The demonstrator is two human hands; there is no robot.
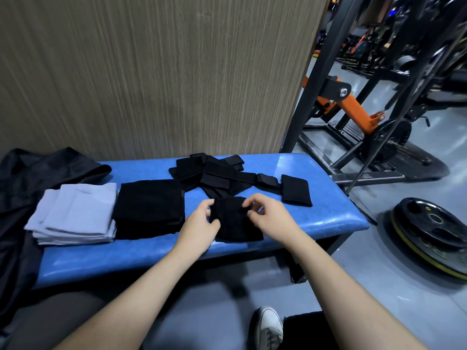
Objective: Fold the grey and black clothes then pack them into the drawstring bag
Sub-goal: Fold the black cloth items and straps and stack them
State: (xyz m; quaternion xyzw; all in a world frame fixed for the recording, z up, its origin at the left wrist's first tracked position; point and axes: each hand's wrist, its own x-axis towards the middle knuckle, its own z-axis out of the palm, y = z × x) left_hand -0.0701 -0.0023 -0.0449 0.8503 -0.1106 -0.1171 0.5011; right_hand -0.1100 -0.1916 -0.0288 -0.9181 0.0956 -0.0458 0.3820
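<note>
A small black cloth (233,223) lies near the front edge of the blue padded bench (141,251). My left hand (199,226) holds its left edge with thumb and fingers. My right hand (267,215) pinches its upper right part with curled fingers. To the left sit a folded black stack (150,208) and a folded grey stack (75,214). A black drawstring bag (30,178) lies crumpled at the bench's far left. Behind the hands is a heap of black straps and bands (214,174), with a folded black piece (295,190) to its right.
A wood-grain wall panel (151,72) stands right behind the bench. Dark steel gym frames and an orange machine (353,107) fill the right side. Black weight plates (429,231) lie on the grey floor at right. My white shoe (269,327) is below.
</note>
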